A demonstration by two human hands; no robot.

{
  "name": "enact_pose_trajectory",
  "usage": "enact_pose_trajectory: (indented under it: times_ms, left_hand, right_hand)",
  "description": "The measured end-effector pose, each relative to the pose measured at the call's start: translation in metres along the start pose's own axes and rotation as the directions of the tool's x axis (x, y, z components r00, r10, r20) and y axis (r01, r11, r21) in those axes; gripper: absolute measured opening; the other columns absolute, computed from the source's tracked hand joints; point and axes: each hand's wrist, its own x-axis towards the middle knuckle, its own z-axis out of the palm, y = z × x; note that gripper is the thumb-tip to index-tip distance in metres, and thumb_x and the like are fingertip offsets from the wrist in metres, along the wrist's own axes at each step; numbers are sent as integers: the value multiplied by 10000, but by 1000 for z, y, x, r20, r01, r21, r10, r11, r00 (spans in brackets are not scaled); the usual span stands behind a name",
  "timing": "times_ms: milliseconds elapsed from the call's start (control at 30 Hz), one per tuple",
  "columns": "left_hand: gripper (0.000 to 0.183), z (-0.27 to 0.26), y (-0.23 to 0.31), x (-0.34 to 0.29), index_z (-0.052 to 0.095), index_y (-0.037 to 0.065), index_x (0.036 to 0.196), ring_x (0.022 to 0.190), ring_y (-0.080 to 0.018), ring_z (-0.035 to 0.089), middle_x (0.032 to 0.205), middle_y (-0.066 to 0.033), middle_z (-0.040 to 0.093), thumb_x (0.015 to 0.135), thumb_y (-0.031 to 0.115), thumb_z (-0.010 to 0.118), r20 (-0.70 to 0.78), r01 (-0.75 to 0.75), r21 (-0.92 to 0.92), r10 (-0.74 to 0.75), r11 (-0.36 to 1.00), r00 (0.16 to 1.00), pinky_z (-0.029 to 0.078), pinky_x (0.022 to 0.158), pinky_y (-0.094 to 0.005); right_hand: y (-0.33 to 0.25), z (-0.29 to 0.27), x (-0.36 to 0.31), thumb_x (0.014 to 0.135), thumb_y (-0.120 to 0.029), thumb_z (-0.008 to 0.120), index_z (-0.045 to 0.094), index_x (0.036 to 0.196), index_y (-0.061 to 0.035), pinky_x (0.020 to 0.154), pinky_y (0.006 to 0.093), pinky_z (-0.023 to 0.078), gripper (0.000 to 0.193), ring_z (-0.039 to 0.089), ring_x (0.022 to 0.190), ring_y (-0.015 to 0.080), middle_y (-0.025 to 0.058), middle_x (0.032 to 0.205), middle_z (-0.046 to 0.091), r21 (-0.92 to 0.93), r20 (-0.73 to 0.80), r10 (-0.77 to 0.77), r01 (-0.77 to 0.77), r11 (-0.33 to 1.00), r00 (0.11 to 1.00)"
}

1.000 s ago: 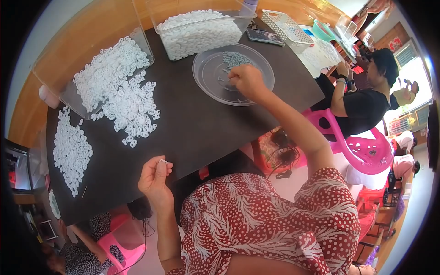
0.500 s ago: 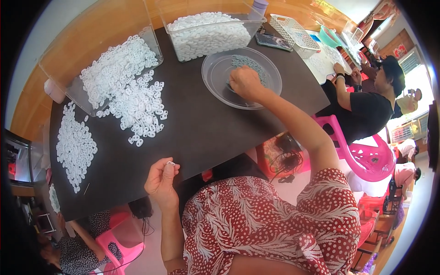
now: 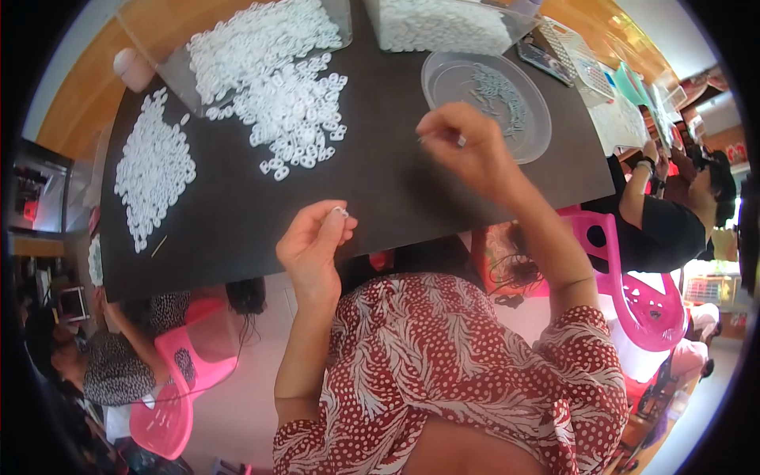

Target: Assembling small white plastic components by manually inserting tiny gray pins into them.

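Note:
My left hand is above the table's near edge, thumb and fingers pinched on a small white plastic piece. Over the tabletop, just left of a round clear dish, my right hand has its fingertips pressed together; blur hides what they hold. A tiny white bit shows by its curled fingers. Many small, thin grey-green pieces lie in the dish. White two-holed pieces spill from a tipped clear bin onto the table, and a separate pile of white pieces lies farther left.
Another clear bin of white pieces stands at the back, beside a phone and a white basket. A thin stick lies near the left pile. People sit to the right and lower left, by pink chairs.
My right hand has come out of the dish, moving back toward me over the table. My left hand keeps its pinch on the white piece. The whole view has shifted.

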Motion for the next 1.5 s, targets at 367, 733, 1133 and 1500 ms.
enact_pose_trajectory:
  times_ms: [367,733,1133,1500]
  left_hand:
    - [144,-3,4,-11,640,-36,970,690,-85,578,802,-57,645,872,66,612,-1,-29,-28,29,999,1000,449,637,-191]
    - [136,-6,4,-17,636,-47,966,729,-76,559,834,-43,629,877,51,605,4,-77,12,77,997,997,446,658,-191]
    - [113,-16,-5,-19,632,-39,947,728,-64,540,820,-25,612,887,49,595,19,-197,212,198,957,980,436,654,-185]
    - [107,-19,-8,-18,640,-36,933,721,-67,549,801,-19,614,884,49,599,-20,-254,260,268,932,963,455,656,-187]
  right_hand:
    - [-38,63,-17,793,-4,653,632,877,-15,673,220,444,87,531,749,56,-5,824,583,424,398,143,-320,847,906]
    - [-43,71,-20,796,-6,662,607,891,11,661,207,459,112,538,744,49,2,820,598,423,438,213,-409,809,874]
    - [-50,78,-23,790,-35,672,617,871,5,647,208,441,105,527,723,45,-4,797,602,382,418,193,-365,849,888]
    - [-49,93,-27,811,1,644,606,885,20,687,208,471,85,556,766,54,18,833,615,514,420,246,-452,729,874]
